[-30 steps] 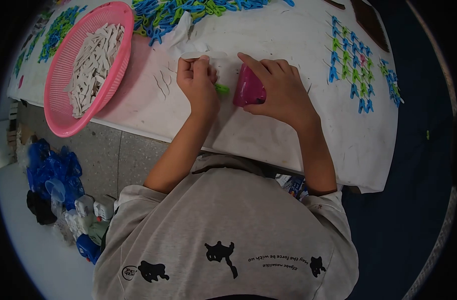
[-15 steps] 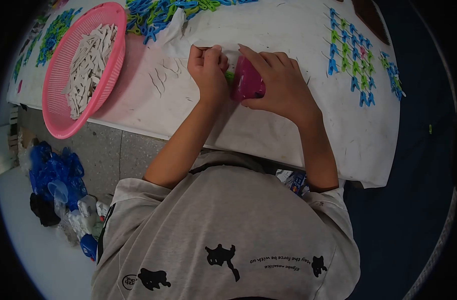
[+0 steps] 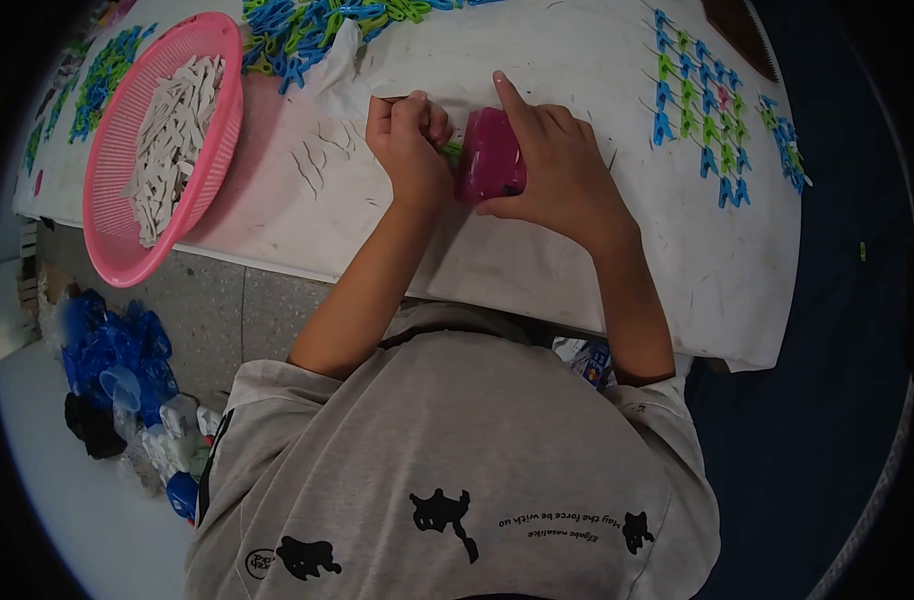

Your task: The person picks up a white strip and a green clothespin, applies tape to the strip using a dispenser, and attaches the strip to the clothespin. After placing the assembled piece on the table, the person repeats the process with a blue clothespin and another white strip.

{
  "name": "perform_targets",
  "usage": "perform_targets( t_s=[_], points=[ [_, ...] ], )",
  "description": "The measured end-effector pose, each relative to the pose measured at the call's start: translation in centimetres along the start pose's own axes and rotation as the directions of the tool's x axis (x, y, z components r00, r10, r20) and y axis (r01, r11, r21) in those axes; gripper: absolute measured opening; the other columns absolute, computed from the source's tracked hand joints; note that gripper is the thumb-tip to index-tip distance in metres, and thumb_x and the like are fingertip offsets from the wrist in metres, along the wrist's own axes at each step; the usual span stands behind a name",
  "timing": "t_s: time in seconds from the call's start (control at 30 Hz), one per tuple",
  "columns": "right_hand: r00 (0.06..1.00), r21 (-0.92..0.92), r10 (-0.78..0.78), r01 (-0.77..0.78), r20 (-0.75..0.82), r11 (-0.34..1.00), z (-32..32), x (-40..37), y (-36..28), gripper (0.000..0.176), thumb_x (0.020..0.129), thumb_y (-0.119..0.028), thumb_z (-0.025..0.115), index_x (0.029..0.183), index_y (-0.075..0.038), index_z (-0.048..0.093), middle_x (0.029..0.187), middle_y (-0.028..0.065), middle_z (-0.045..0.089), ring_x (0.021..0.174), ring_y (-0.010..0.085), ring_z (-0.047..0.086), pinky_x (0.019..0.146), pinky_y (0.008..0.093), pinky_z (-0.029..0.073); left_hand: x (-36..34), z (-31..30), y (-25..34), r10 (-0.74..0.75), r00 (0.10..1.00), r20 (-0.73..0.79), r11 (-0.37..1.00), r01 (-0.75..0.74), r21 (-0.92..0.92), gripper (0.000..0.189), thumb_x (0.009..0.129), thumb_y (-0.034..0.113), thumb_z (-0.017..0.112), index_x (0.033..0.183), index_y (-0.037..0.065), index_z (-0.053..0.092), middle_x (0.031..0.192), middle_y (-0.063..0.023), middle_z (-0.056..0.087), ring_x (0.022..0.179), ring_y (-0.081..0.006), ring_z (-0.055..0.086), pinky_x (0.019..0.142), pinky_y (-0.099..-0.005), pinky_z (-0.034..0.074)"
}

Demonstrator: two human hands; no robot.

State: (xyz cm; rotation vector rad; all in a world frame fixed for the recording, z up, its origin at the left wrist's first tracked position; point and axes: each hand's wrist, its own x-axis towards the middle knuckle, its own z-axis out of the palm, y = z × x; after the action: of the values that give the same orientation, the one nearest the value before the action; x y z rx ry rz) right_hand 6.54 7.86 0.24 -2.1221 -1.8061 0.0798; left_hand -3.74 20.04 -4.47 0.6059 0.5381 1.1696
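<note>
My left hand point(image 3: 409, 145) is closed, its fingers curled in. What it holds is hidden, though a thin dark edge shows at the fingertips. A bit of green point(image 3: 453, 148), perhaps a clip, shows between that hand and a shiny magenta box-like object point(image 3: 490, 160). My right hand point(image 3: 567, 170) grips the magenta object from its right side, thumb at the near edge and index finger raised away from it. Several thin pale strips point(image 3: 312, 165) lie on the white table cover point(image 3: 397, 255) left of my left hand.
A pink basket point(image 3: 232, 125) of whitish strips stands at the table's left edge. Blue and green clips point(image 3: 297, 35) are heaped at the back. More clips point(image 3: 712, 110) lie in rows at right. Blue plastic bags point(image 3: 117, 345) lie on the floor.
My right index finger has lifted and straightened away from the magenta object. Both hands stay in nearly the same place, and the view has shifted slightly.
</note>
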Motion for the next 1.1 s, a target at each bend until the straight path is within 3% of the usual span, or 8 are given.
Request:
perform_targets(
  t_s=[0.53,0.63,0.8,0.87,0.93,1.0,1.07,1.1],
  points=[
    [1.000,0.039,0.000,0.000,0.013,0.999,-0.2,-0.1,0.1,0.125,0.056,-0.043,0.090,0.155,-0.016,0.019,0.119,0.0124,0.060,0.119,0.0314,0.051,0.106,0.0466,0.034,-0.3,0.1,0.0,-0.023,1.000,0.018,1.000,0.023,-0.008,0.020,0.084,0.008,0.057,0.077,0.008,0.038,0.066,-0.0037,0.039,0.055,-0.0160,0.039,0.051,-0.0306,0.033],
    [0.989,0.031,-0.045,0.050,-0.139,0.998,-0.5,-0.3,0.4,0.115,0.061,-0.044,0.088,0.153,-0.015,0.027,0.122,0.0117,0.060,0.120,0.0336,0.049,0.106,0.0471,0.035,-0.2,0.0,0.1,0.000,1.000,0.002,0.998,0.000,-0.070,0.015,0.087,0.004,0.055,0.080,0.007,0.042,0.064,-0.0019,0.040,0.055,-0.0138,0.042,0.051,-0.0296,0.036],
    [0.960,0.406,0.037,0.082,-0.278,0.910,-3.6,-2.2,0.9,0.075,0.074,-0.041,0.082,0.137,-0.011,0.053,0.117,0.0123,0.063,0.115,0.0324,0.053,0.098,0.0427,0.045,0.8,-1.0,2.5,0.092,0.995,0.043,0.988,-0.086,-0.129,0.014,0.087,0.008,0.056,0.080,0.009,0.044,0.069,-0.0023,0.042,0.063,-0.0170,0.043,0.062,-0.0334,0.038],
    [0.950,0.375,0.010,0.113,-0.311,0.920,-4.1,-2.4,1.1,0.067,0.076,-0.039,0.080,0.131,-0.009,0.058,0.112,0.0124,0.064,0.111,0.0309,0.055,0.096,0.0414,0.046,1.5,-1.9,3.9,0.151,0.982,0.110,0.976,-0.130,-0.173,0.012,0.088,0.015,0.058,0.081,0.011,0.049,0.073,-0.0014,0.044,0.067,-0.0185,0.043,0.070,-0.0352,0.038],
    [0.934,0.337,-0.029,0.158,-0.357,0.928,-4.8,-1.9,1.6,0.058,0.078,-0.037,0.079,0.125,-0.008,0.062,0.108,0.0124,0.066,0.107,0.0295,0.057,0.094,0.0401,0.047,2.2,-2.8,5.5,0.201,0.969,0.145,0.969,-0.174,-0.178,0.011,0.089,0.016,0.057,0.082,0.011,0.051,0.073,-0.0013,0.045,0.068,-0.0182,0.044,0.070,-0.0351,0.038],
    [0.934,0.252,0.035,0.060,-0.356,0.966,-6.0,-0.7,2.1,0.042,0.081,-0.033,0.077,0.113,-0.006,0.069,0.097,0.0120,0.068,0.098,0.0261,0.060,0.089,0.0376,0.049,2.2,-3.6,7.6,0.250,0.952,0.178,0.958,-0.216,-0.189,0.010,0.090,0.016,0.057,0.084,0.010,0.052,0.073,-0.0011,0.047,0.068,-0.0179,0.044,0.070,-0.0350,0.038],
    [0.947,0.247,0.028,0.055,-0.319,0.968,-7.4,0.5,1.2,0.037,0.083,-0.033,0.074,0.108,-0.005,0.070,0.094,0.0110,0.069,0.094,0.0253,0.062,0.085,0.0372,0.050,1.1,-4.5,10.1,0.398,0.879,0.261,0.916,-0.370,-0.153,0.012,0.090,0.018,0.058,0.083,0.009,0.054,0.074,-0.0013,0.051,0.071,-0.0179,0.048,0.068,-0.0333,0.039],
    [0.962,0.252,0.028,0.043,-0.273,0.967,-7.8,1.3,0.4,0.034,0.085,-0.034,0.072,0.102,-0.005,0.071,0.092,0.0100,0.069,0.091,0.0246,0.063,0.081,0.0368,0.051,0.2,-4.4,11.4,0.472,0.856,0.210,0.881,-0.466,-0.080,0.014,0.090,0.019,0.058,0.082,0.009,0.055,0.073,-0.0013,0.051,0.072,-0.0180,0.050,0.067,-0.0324,0.039]
  ],
)
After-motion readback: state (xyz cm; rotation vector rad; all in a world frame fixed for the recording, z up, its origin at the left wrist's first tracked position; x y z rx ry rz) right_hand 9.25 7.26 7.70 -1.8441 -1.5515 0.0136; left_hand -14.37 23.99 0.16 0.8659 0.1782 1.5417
